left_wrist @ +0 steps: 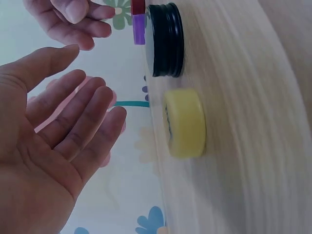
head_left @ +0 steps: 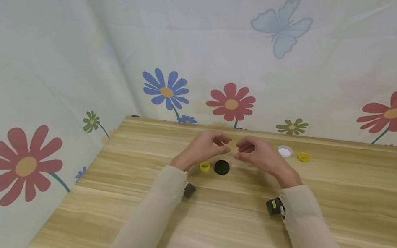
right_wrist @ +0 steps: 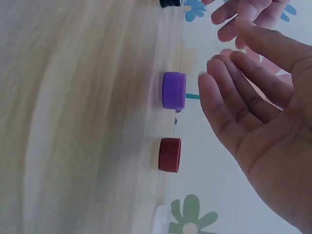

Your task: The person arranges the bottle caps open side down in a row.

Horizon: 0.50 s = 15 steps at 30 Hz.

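Observation:
My left hand (head_left: 202, 148) hovers above the table with fingers loosely bent and nothing in them. Facing it, my right hand (head_left: 262, 155) is likewise empty, its fingertips a small gap from the left ones. Below the left hand sit a black ridged cap (head_left: 221, 167) and, just left of it, a small yellow cap (head_left: 204, 166). In the right wrist view, a purple cap (right_wrist: 174, 90) and a dark red cap (right_wrist: 169, 155) stand on the table near the right hand; the head view does not show them, as that hand covers the spot.
To the right of the right hand lie a white lid (head_left: 285, 151) and a yellow lid (head_left: 303, 157). The wooden table (head_left: 220, 237) meets a flowered cloth backdrop (head_left: 203, 35) at its far edge, with more cloth along the left side.

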Tool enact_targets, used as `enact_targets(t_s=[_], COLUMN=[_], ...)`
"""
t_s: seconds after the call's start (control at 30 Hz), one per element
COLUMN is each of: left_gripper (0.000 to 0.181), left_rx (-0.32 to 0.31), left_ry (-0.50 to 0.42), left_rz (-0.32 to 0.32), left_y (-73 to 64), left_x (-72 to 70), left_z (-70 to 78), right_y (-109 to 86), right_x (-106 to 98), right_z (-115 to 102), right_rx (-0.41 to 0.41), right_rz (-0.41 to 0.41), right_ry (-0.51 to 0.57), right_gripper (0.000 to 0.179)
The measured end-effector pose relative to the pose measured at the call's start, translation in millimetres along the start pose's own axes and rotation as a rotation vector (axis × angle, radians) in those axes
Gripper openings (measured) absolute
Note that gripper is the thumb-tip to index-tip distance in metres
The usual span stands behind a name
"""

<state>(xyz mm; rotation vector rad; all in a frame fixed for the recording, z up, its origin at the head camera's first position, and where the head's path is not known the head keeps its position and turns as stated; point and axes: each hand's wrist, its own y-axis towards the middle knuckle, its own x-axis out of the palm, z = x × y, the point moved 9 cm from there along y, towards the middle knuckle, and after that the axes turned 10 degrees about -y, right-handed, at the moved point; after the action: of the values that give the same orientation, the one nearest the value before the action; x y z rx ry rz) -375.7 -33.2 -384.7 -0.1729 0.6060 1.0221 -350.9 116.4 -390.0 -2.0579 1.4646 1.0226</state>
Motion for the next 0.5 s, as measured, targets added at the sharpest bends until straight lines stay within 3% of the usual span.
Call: enact_targets(t_s=[0.27,0.5], left_gripper=[0.038,0.036], left_rx=[-0.035,-0.003], left_ry=[-0.066,-0.023], left_rz=[0.028,0.046], left_y=[8.0,15.1], left_x=[7.6,12.8], left_z=[-1.3,7.4], right_y=[-6.6,-8.2], right_x=[-10.5,-12.7], right_z=[11.8,23.2], right_rx=[0.064,0.135], right_rz=[0.067,0.104], right_ry=[-0.005,0.002], right_gripper=[0.035,0.037])
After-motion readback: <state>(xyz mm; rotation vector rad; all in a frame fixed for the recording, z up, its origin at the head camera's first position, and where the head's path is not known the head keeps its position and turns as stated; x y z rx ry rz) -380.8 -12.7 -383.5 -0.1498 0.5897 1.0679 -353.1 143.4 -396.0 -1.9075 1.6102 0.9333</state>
